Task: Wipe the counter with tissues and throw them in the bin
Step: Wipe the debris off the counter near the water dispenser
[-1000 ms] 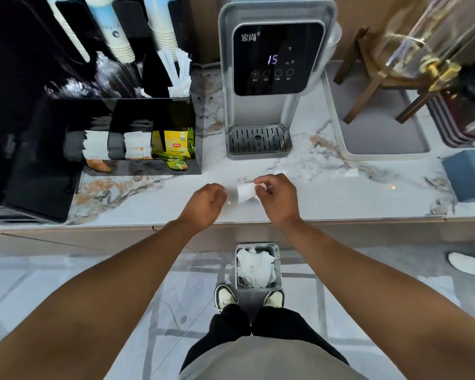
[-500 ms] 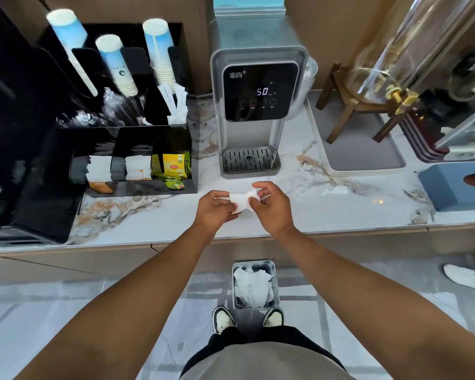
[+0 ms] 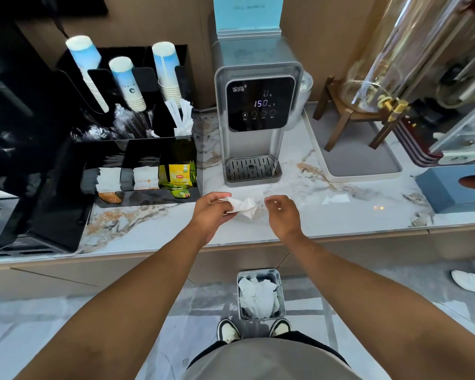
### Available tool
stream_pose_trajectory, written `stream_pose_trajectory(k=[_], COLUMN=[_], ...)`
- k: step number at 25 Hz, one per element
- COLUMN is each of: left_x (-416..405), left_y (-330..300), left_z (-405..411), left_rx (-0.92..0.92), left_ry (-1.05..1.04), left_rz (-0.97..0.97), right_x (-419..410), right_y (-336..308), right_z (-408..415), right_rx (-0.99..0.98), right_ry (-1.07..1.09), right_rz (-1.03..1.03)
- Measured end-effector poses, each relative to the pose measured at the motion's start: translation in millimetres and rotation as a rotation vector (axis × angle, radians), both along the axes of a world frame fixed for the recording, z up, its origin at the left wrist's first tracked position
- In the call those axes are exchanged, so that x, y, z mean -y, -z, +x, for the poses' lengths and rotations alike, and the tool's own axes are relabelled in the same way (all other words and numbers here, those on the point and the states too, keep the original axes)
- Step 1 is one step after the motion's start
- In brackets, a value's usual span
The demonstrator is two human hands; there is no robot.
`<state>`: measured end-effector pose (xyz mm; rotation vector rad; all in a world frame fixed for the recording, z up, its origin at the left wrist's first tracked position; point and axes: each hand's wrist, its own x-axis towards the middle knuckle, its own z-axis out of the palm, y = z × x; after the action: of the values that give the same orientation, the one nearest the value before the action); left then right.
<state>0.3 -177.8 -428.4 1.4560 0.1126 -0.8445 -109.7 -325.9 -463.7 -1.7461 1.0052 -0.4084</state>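
- The metal bin (image 3: 260,294) stands on the floor directly below the grip, between the person's shoes, already holding several used tissues; a straight drop from the counter edge would likely land inside it.
- The left hand (image 3: 212,212) pinches the crumpled tissue (image 3: 244,207) between thumb and fingers, the wad trailing out to the right of the grip, just over the marble counter (image 3: 148,223).
- The right hand (image 3: 281,212) hovers just beside the free end of the tissue, fingers loosely curled and holding nothing; whether a fingertip brushes the paper cannot be told.
- To wipe well, the person should probably bunch the loose end into the palm, so that the wad presses flat and does not drag or tear.
- Beyond the grip stands the water dispenser (image 3: 255,116), its drip tray nearest; strokes should stop short of it.
- Left of the grip, the black organiser (image 3: 137,160) with tea bags hems the wiping area.
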Motion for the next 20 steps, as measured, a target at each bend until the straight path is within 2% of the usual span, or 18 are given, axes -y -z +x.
stream_pose_trajectory(k=[3,4,5,8,10,13,17,20], left_x=[-5.4,-6.6,-7.9,-11.7,-13.9,-20.1,-26.7,-22.9], left_y=[-4.2,-5.3,-5.6,-5.6,-4.5,-0.7,10.0,17.8], left_z=[1.7,2.6,3.8,6.7,8.1,9.1,5.3,-2.5], left_rx=[-0.043,-0.065,-0.087,-0.111,-0.115,-0.170,-0.302,-0.224], left_ry=[-0.010,-0.026,-0.039,-0.054,-0.068,-0.062,0.031,0.170], left_rz=[-0.045,-0.062,-0.080,-0.097,-0.071,-0.047,-0.092,-0.019], right_x=[1.9,0.7,-1.8,-11.0,-11.8,-10.8,-5.3,3.4], right_y=[5.3,4.5,2.9,-4.2,-4.0,1.0,1.6,1.4], right_z=[2.8,5.3,8.1,10.3,8.2,2.9,-9.3,-19.9], right_rx=[-0.311,-0.349,-0.325,-0.060,0.002,0.023,0.131,0.156], right_ry=[-0.076,-0.095,-0.083,0.060,0.083,0.081,0.129,0.168], right_rz=[0.138,0.210,0.320,0.713,0.725,0.617,0.658,0.655])
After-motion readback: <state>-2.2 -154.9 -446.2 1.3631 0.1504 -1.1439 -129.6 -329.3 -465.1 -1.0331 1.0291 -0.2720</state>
